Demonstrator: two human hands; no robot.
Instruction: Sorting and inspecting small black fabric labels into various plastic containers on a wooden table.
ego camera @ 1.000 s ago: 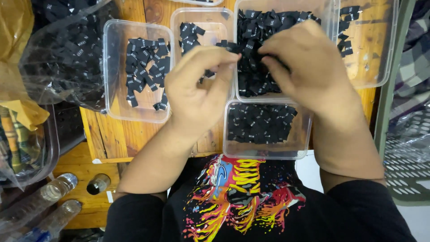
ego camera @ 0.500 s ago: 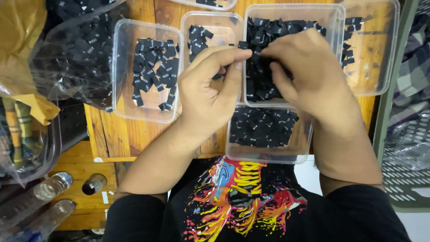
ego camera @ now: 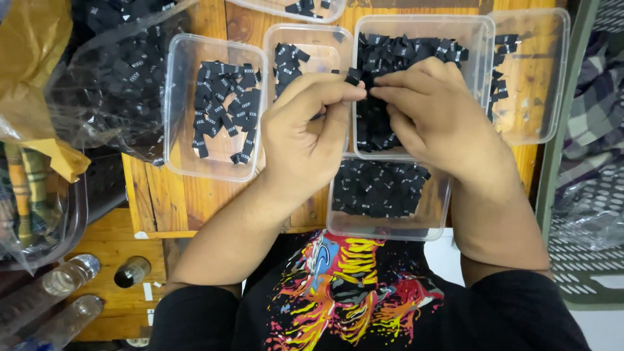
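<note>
Drawn closer together since a moment ago, left hand (ego camera: 305,133) and right hand (ego camera: 432,114), fingertips pinching one small black tag (ego camera: 353,77) between them. Held above the big tag-filled tub (ego camera: 478,39). Around: more clear tubs (ego camera: 179,104) on a wooden table (ego camera: 149,195).

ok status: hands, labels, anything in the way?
Left hand and right hand together, pinching one small black label. Over the fullest clear tub of labels. Nothing in the way.
</note>
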